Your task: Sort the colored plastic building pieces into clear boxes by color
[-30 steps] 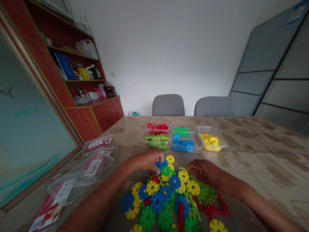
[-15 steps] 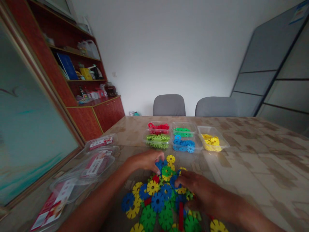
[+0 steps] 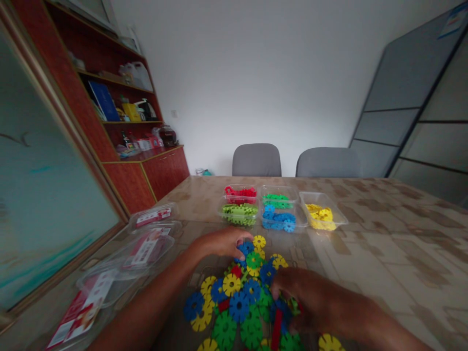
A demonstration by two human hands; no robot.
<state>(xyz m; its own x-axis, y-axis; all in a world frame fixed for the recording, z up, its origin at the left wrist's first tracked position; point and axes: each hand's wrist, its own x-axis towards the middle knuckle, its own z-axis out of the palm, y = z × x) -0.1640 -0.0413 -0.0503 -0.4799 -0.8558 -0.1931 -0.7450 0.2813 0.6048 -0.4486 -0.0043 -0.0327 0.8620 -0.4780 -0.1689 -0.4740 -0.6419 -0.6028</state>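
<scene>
A loose pile of notched plastic flower discs in blue, yellow and green lies before me. My left hand (image 3: 227, 242) is at the pile's far left, thumb and fingers curled round a blue disc (image 3: 246, 247). My right hand (image 3: 302, 290) reaches into the pile's right side, its fingers bent down and partly blurred. Between its thumb and forefinger show dark blue pieces, but its exact hold is hidden. Beside it lies a tilted red strip (image 3: 277, 327). A yellow disc (image 3: 231, 284) and a green disc (image 3: 224, 330) lie nearer the middle.
Beyond the pile stand clear tubs of red pieces (image 3: 240, 195), light green pieces (image 3: 239, 214), green pieces (image 3: 277, 201), blue pieces (image 3: 280, 220) and yellow pieces (image 3: 321, 217). Clear labelled lids (image 3: 146, 248) lie at the left. Two grey chairs (image 3: 256, 160) stand behind the table.
My right hand has moved slightly nearer and lower in the pile, uncovering a blue disc and yellow pieces. The red strip has tilted. My left hand stays close to its earlier place.
</scene>
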